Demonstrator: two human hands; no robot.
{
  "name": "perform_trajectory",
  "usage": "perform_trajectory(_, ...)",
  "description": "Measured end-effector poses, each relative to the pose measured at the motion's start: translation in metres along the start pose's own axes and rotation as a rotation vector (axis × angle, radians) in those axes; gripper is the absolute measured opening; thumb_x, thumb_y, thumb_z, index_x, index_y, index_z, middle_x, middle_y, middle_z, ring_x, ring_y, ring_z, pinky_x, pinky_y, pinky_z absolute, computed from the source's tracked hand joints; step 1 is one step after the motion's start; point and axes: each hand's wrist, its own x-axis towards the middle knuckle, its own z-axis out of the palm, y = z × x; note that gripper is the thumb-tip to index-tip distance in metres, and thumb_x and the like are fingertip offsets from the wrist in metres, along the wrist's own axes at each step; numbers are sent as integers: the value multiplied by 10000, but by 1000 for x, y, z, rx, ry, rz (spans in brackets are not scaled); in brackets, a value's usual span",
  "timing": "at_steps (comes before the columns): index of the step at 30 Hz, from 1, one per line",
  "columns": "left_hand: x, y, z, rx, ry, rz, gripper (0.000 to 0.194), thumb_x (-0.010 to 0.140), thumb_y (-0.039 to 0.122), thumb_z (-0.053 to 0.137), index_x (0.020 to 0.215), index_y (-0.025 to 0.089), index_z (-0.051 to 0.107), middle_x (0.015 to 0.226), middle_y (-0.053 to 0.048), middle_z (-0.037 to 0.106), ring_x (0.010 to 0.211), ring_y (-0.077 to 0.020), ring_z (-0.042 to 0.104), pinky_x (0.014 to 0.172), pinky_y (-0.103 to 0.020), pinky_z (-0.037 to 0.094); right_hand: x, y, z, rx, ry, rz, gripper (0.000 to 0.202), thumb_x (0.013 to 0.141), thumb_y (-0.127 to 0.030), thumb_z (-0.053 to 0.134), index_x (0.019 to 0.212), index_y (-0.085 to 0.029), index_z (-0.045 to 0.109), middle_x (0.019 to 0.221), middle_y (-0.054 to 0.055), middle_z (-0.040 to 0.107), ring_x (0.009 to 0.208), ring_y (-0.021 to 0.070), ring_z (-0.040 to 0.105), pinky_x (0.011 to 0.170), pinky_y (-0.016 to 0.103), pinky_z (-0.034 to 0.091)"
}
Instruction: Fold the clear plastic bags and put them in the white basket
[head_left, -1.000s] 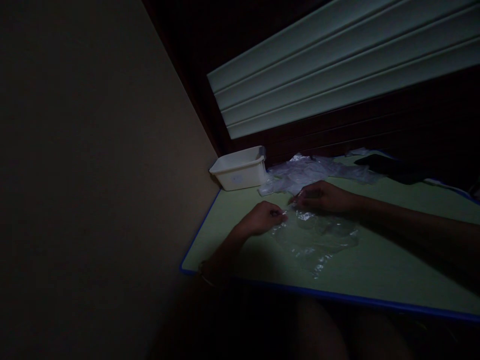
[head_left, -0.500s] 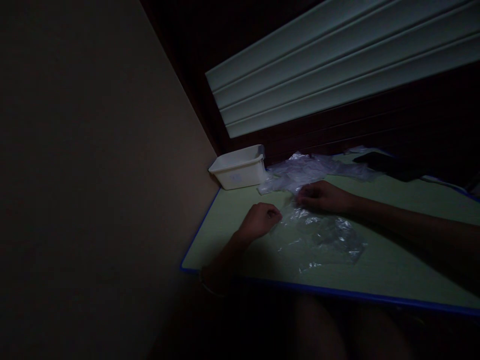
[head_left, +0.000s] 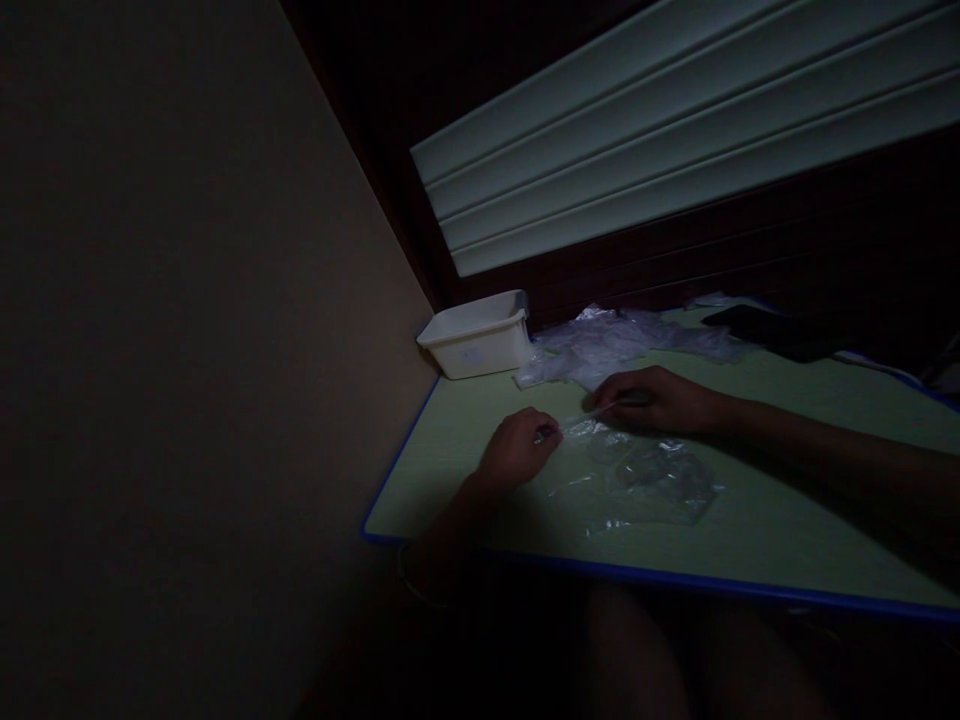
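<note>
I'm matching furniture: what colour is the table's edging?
Blue; the table edging shows best in the head view, along the near side.

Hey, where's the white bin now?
In the head view, the white bin stands at the far left corner of the green table, left of the crumpled plastic, beyond the left hand.

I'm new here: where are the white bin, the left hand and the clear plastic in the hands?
White bin (head_left: pixel 486 354): head view, on its front wall.
Left hand (head_left: pixel 517 448): head view, on its back.
Clear plastic (head_left: pixel 651 476): head view, on its crumpled middle.
</note>
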Motion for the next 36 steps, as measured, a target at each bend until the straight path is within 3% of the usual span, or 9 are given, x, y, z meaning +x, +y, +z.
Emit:
perform_trajectory(5,-6,-2,0,19,22,35,214,865,279,573,1006,169,690,956,-57,678,887,-167,615,854,-293,475,-5,-3,-3,-110,-64,-167,213,800,-335,617,924,-196,721,1092,91,698,984,218,655,888,361,496)
perform_trajectory(12,-14,-4,-3,42,-1,109,259,908,274,521,1089,211,695,1040,-60,659,990,-177,592,921,-317,464,-10,-4,-11,-197,-151,-209,227,771,-284,650,968,-208,732,1170,101,663,1053,240,630,913,379,485)
perform_trajectory(18,-21,4,-8,76,-37,172,293,915,313,503,1115,202,687,1142,-80,624,1099,-194,547,999,-324,431,-14,-14,-17,-185,-228,-210,234,865,-370,586,909,-199,740,1128,105,675,1077,246,614,928,358,468)
perform_trajectory(25,-28,10,-15,85,-90,181,321,925,343,481,1134,197,676,1219,-95,595,1155,-209,518,1044,-364,407,-10,-9,-13,-109,-62,-94,348,925,-407,465,1027,-191,719,1046,87,708,965,230,656,868,357,503)
perform_trajectory(36,-35,11,-20,107,-112,225,337,928,333,485,1184,186,646,1267,-95,592,1187,-207,505,1055,-378,401,-9,20,-3,-260,-59,-144,397,834,-427,570,1120,-172,674,1145,122,667,1066,273,619,940,412,474)
